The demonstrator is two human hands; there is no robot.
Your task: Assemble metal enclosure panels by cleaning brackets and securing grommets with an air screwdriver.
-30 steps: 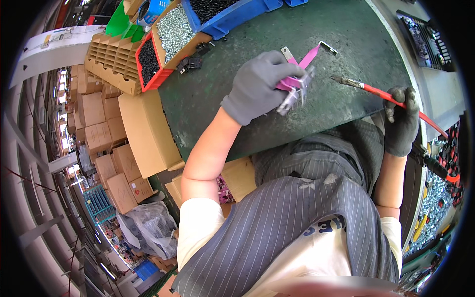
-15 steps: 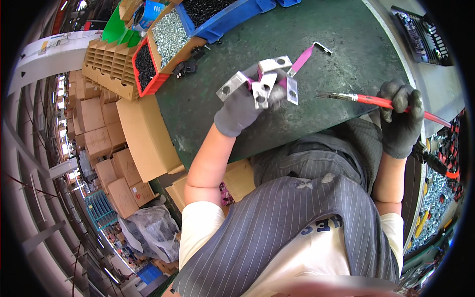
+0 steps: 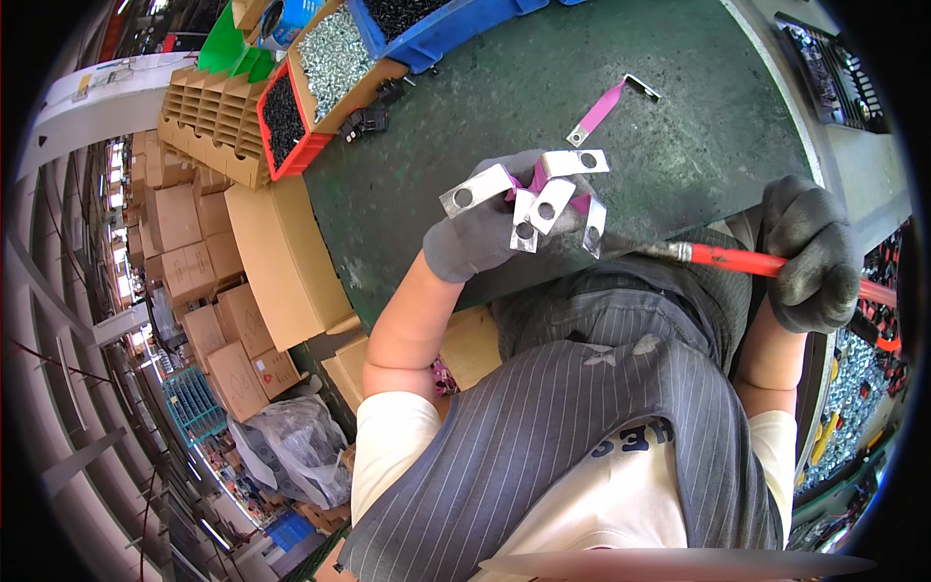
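My left hand, in a grey glove, is closed round a bunch of metal brackets. Their flat silver ends, each with a round hole, fan out above the fingers; the pink parts show between them. My right hand, gloved too, grips a brush by its red handle. The brush points left, its dark bristles close to the rightmost silver end; whether they touch I cannot tell. A single pink bracket with a hooked silver end lies on the green tabletop beyond my left hand.
At the far left, a red bin of black parts stands beside a cardboard box of silver screws and a blue bin. Small black pieces lie near them. A black tray is at the far right, beyond the table edge.
The brush has come nearer and closer to the bracket bunch as my right hand moved toward me. The bunch in my left hand has shifted slightly right and nearer.
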